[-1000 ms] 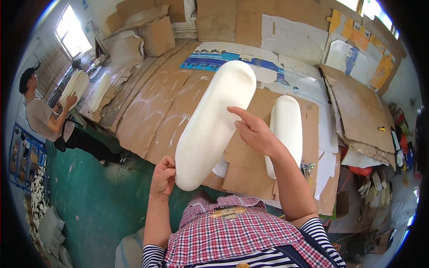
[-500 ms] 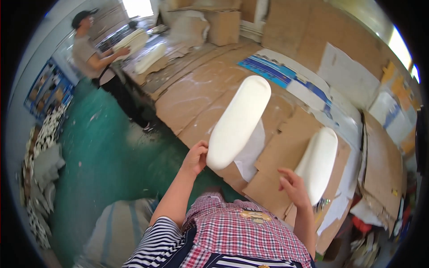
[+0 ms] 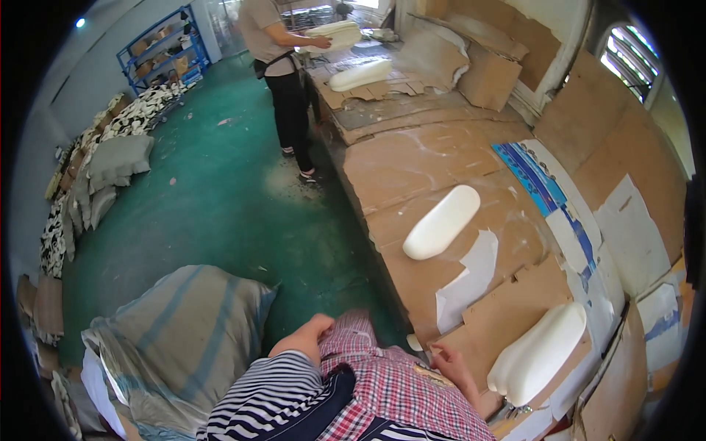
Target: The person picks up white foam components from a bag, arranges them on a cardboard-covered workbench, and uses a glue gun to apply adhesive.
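Note:
A long white round-ended piece (image 3: pixel 442 222), smooth like moulded foam, lies on the cardboard-covered table. My left hand (image 3: pixel 321 325) is low in front of my checked apron, beside the table's near-left side; its fingers are mostly hidden and blurred. At the table's near edge is my right hand (image 3: pixel 447 361), holding nothing I can see, its fingers loosely apart. Just left of it shows a small cream-coloured rounded end (image 3: pixel 414 342), the rest of it hidden. Right of my right hand lies a second, similar white piece (image 3: pixel 540 354).
Across the table's far end (image 3: pixel 334 110), a person (image 3: pixel 276 59) holds pale long pieces (image 3: pixel 334 35), with another white piece (image 3: pixel 360 75) lying nearby. A large grey sack (image 3: pixel 184 331) stands on the green floor at my left. Cardboard sheets (image 3: pixel 610 147) line the right side.
The white piece in my left hand has been let go and lies on the table. Both hands have drawn back toward my body. The view has turned left.

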The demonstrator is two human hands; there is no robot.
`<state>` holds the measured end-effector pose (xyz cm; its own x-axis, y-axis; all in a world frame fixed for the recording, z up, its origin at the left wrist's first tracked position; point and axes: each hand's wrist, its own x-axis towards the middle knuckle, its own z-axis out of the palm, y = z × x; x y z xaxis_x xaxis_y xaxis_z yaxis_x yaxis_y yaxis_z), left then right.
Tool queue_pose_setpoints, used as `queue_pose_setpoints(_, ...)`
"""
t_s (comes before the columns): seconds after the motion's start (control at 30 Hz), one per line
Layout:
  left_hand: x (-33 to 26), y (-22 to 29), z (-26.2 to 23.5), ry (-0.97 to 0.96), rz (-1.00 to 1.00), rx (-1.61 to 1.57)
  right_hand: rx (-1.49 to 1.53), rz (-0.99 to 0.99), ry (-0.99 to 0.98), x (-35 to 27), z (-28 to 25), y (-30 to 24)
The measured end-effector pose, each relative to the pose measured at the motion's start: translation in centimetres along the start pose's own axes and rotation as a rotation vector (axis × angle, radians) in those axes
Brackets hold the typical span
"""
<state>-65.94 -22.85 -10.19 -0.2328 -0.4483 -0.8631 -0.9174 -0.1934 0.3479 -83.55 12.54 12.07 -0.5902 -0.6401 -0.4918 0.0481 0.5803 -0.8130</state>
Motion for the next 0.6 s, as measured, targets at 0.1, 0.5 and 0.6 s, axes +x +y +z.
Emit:
queue_pose_setpoints(0.1,-1.8,-1.5,-2.8,0.208,-0.194,-0.294,-0.097,0.07,-0.084,2.1,1.8,2.7)
queue_pose_setpoints(0.5,-3.0,-5.0,-9.5,-0.032,-0.009,-0.246,-0.745,0.07,-0.322,12.5,8.5,5.3)
queue_pose_setpoints(0.6,-1.2,-4.2,-15.2,0.045,0.063,-0.317,-0.665,0.148,-0.292,15.4,10.6,2.4)
